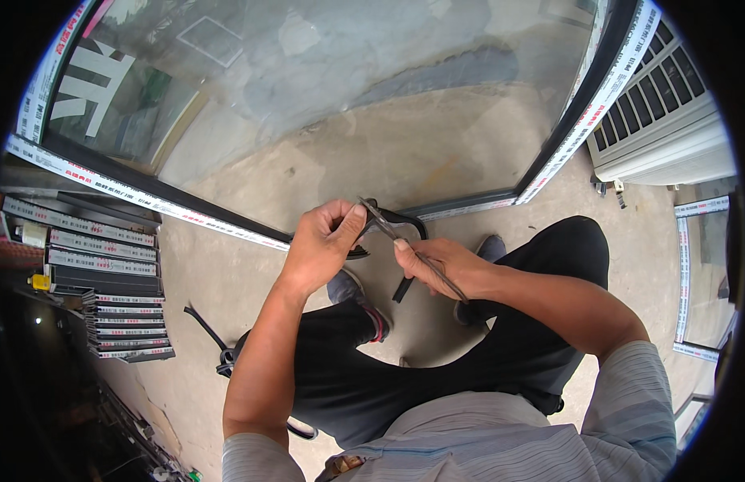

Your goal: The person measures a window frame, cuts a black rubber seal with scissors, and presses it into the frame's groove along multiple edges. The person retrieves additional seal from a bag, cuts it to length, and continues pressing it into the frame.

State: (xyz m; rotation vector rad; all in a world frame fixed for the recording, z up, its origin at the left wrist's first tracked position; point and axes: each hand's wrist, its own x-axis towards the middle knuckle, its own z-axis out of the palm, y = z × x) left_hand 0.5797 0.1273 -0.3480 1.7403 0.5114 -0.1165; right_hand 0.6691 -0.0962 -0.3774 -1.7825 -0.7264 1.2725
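Observation:
My left hand (328,241) is closed in a pinch on a black rubber sealing strip (421,226), close to the lower edge of a large dark-framed glass panel (477,202). The strip bends in a loop to the right, and a loose end hangs between my hands. In my right hand (441,269) is a slender dark metal tool, which looks like a pair of scissors (378,217). Its tip points up and left, touching or nearly touching the strip at my left fingertips. My fingers partly hide its handles and the gripped strip.
Taped frame profiles (107,257) are stacked at the left. A white slatted unit (661,120) stands at the upper right, with another framed panel (703,273) below it. A black strip (202,328) lies on the floor left of my legs. My shoes are just below the glass panel.

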